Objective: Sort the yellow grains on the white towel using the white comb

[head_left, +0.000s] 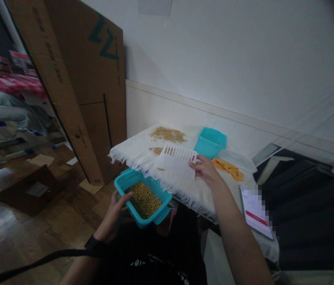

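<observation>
My left hand (118, 210) grips the left rim of a teal plastic tub (167, 200), thumb over the edge. Yellowish and greenish beans (144, 198) lie inside it. The tub is held just off the table's front edge. My right hand (205, 169) is closed on the right end of a flat white plastic piece (175, 165) with a row of slots along its far side. That piece is over the white fringed cloth (134, 144). Beyond it a wide patch of tan beans (168, 134) is spread out, with a smaller cluster (155, 151) nearer the piece.
A second teal tub (210, 144) stands at the back right of the table. Beside it are a clear plastic lid or tray (239, 160) and a yellow cloth (229, 170). A tablet (255, 213) lies to the right. A tall cardboard box (95, 79) rises at left; another person sits beyond it.
</observation>
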Demonstrator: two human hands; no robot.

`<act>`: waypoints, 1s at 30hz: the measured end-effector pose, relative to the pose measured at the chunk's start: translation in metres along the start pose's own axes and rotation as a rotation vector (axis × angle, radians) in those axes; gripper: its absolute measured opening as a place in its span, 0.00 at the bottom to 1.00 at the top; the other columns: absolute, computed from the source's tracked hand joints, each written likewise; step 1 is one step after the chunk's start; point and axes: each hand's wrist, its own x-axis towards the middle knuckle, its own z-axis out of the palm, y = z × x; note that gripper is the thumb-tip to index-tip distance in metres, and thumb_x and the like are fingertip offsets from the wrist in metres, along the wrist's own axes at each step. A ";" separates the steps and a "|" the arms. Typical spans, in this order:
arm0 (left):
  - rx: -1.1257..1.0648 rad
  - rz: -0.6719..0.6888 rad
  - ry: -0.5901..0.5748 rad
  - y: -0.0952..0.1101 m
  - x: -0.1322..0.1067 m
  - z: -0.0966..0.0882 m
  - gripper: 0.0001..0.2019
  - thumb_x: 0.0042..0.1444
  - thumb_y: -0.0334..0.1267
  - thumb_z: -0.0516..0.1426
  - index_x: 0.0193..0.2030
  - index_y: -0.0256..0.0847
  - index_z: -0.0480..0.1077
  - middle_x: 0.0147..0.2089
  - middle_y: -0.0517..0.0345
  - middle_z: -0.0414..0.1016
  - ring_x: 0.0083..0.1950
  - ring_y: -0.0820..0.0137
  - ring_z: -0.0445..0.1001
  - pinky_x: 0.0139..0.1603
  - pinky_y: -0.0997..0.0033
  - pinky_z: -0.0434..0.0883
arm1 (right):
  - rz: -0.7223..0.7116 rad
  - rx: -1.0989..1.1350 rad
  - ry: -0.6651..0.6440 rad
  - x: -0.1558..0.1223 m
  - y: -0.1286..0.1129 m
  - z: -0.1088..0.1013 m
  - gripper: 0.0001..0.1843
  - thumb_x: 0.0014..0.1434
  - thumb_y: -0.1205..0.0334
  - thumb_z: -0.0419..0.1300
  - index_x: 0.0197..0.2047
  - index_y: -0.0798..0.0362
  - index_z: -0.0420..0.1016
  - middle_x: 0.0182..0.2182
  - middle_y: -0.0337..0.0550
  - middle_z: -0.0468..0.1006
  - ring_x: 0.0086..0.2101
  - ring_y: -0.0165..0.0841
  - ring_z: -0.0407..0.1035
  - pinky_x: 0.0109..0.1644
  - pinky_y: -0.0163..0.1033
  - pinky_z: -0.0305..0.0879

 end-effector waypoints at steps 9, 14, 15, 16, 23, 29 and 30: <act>0.006 0.009 0.008 -0.002 0.003 -0.002 0.46 0.51 0.56 0.70 0.73 0.59 0.54 0.62 0.45 0.77 0.44 0.54 0.84 0.37 0.53 0.83 | 0.018 -0.009 -0.211 -0.008 0.000 0.005 0.30 0.38 0.53 0.81 0.44 0.50 0.78 0.37 0.45 0.86 0.34 0.42 0.81 0.35 0.43 0.78; -0.012 -0.005 -0.004 -0.001 0.003 -0.001 0.47 0.50 0.55 0.70 0.73 0.57 0.55 0.62 0.43 0.76 0.46 0.51 0.84 0.41 0.48 0.83 | 0.001 0.022 -0.206 -0.008 -0.001 0.011 0.29 0.37 0.53 0.81 0.41 0.50 0.78 0.34 0.44 0.85 0.34 0.41 0.80 0.36 0.42 0.77; -0.012 -0.005 -0.002 -0.001 0.002 -0.001 0.46 0.51 0.55 0.70 0.73 0.57 0.54 0.62 0.43 0.76 0.47 0.51 0.84 0.42 0.47 0.83 | -0.014 0.041 -0.151 -0.006 -0.001 0.011 0.29 0.36 0.53 0.81 0.40 0.50 0.78 0.33 0.43 0.85 0.33 0.40 0.80 0.36 0.42 0.77; -0.010 -0.006 0.002 0.000 0.002 0.000 0.46 0.51 0.55 0.70 0.73 0.58 0.54 0.62 0.43 0.75 0.47 0.51 0.84 0.42 0.47 0.83 | -0.029 0.063 -0.079 -0.004 -0.001 0.011 0.29 0.34 0.53 0.81 0.40 0.50 0.77 0.33 0.42 0.85 0.33 0.40 0.79 0.36 0.42 0.77; 0.015 -0.022 0.025 0.003 0.000 0.001 0.45 0.53 0.53 0.69 0.73 0.57 0.54 0.61 0.42 0.76 0.43 0.53 0.85 0.40 0.49 0.83 | -0.005 0.088 0.258 0.009 0.001 0.003 0.27 0.34 0.60 0.77 0.40 0.49 0.76 0.29 0.37 0.83 0.31 0.39 0.79 0.35 0.43 0.77; 0.002 -0.027 0.004 0.003 0.000 0.000 0.44 0.52 0.53 0.70 0.72 0.57 0.55 0.62 0.43 0.76 0.44 0.54 0.85 0.41 0.50 0.83 | 0.020 0.051 0.290 0.009 0.001 0.004 0.24 0.36 0.61 0.76 0.39 0.49 0.77 0.28 0.39 0.83 0.30 0.40 0.78 0.31 0.42 0.77; 0.006 -0.028 0.003 0.003 0.000 0.000 0.44 0.52 0.54 0.70 0.72 0.57 0.55 0.61 0.44 0.76 0.44 0.54 0.85 0.41 0.51 0.83 | 0.020 0.045 0.287 0.009 0.002 0.004 0.24 0.36 0.61 0.76 0.39 0.49 0.77 0.29 0.39 0.83 0.31 0.40 0.79 0.31 0.42 0.77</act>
